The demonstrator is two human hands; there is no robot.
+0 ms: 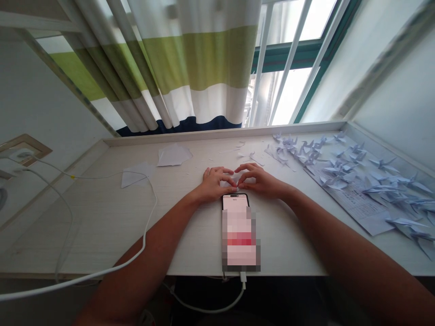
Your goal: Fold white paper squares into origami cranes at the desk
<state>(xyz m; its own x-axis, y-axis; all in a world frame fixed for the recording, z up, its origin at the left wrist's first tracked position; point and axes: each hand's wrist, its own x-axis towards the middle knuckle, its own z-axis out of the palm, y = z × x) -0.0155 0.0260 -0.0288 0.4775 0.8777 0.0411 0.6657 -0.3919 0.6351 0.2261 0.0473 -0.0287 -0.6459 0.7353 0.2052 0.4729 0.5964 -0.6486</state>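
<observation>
Above the top of a phone (pixel 234 226), my left hand (pixel 216 182) and my right hand (pixel 257 180) meet over the white desk. Between them lies a small piece of white paper (pixel 228 178), partly folded and mostly covered by my fingers. The thumb and fingers of each hand pinch it, with the tips almost touching. Its exact shape is hidden. The phone lies flat with its screen lit and blurred out, and a white charging cable (pixel 243 280) is plugged into its lower end.
Many folded paper cranes (pixel 343 167) crowd the right side, some on a printed sheet (pixel 363 213). Paper scraps (pixel 249 157) lie behind my hands. Paper sheets (pixel 174 155) rest at the back left. A white cable (pixel 149 217) crosses over my left forearm. Curtains (pixel 204 59) hang behind.
</observation>
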